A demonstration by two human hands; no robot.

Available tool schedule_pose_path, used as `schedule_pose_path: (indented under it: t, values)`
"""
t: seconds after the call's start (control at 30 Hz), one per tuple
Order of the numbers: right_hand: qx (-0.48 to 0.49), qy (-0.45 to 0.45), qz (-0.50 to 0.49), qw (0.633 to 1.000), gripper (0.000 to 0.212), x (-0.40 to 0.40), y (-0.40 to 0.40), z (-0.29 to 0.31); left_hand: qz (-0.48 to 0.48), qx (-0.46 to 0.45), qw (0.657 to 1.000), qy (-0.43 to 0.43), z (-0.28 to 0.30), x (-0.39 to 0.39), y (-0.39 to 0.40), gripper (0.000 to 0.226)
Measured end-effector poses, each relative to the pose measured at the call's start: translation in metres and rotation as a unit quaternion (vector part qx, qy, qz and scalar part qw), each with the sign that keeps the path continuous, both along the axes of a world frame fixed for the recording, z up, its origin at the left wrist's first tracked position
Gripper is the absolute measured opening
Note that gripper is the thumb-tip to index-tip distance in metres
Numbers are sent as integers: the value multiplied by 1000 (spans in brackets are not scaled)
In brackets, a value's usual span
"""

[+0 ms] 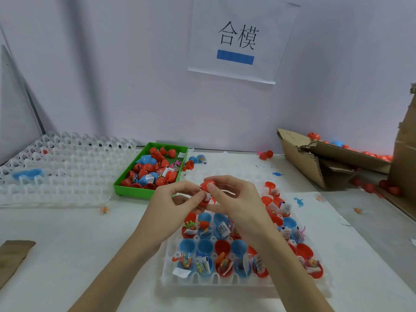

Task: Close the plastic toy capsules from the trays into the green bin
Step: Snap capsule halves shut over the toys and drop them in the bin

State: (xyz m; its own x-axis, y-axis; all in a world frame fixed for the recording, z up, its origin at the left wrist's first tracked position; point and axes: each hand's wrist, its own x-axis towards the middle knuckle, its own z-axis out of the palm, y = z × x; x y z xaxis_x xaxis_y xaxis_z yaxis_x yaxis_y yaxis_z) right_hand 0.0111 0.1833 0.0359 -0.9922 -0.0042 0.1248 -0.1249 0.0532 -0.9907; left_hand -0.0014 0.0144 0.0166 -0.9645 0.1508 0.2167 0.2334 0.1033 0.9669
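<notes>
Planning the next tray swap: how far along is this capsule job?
Done: a pile of red and blue capsules fills the green bin. In hand: the left hand and right hand pinch a red capsule, not yet shut. Left: most of the near tray still holds open filled halves.

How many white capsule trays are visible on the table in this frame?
2. One white tray, nearly empty, lies at the far left beside the green bin. The other tray, holding open capsules, sits in front of the person under both hands; stacked trays beneath cannot be ruled out.
</notes>
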Motion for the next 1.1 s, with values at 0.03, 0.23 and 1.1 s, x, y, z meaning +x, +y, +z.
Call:
schedule_pose_path:
  t: [0.03,0.23,1.1]
  values:
    - [-15,-6,4,1000,16,0,0,-1,5,-5,1000,4,-1,-1,0,7]
    - [-57,-30,43,997,15,-1,-2,1,44,30,999,7,0,0,1,16]
    - [-246,-89,92,961,26,3,-3,6,104,-19,983,151,2,3,4,35]
